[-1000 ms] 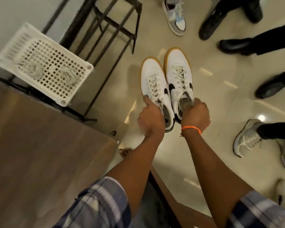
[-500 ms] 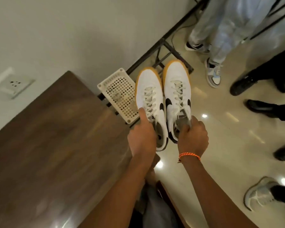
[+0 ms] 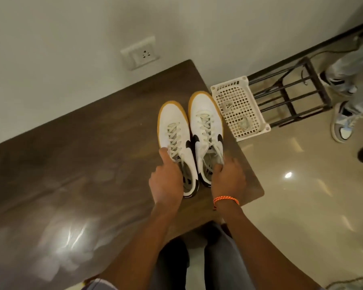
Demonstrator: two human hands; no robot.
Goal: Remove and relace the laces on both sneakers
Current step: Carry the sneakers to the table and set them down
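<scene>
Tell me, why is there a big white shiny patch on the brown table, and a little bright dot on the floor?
In the head view, the patch on the table is glare from a light bouncing off the glossy top; the dot on the floor is the same kind of reflection, smaller and sharper. The sneakers stay evenly lit.

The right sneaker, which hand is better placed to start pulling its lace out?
The right hand, likely. Its fingers already curl into the collar of the right sneaker, beside the top of its lace. The left hand grips the left sneaker.
</scene>
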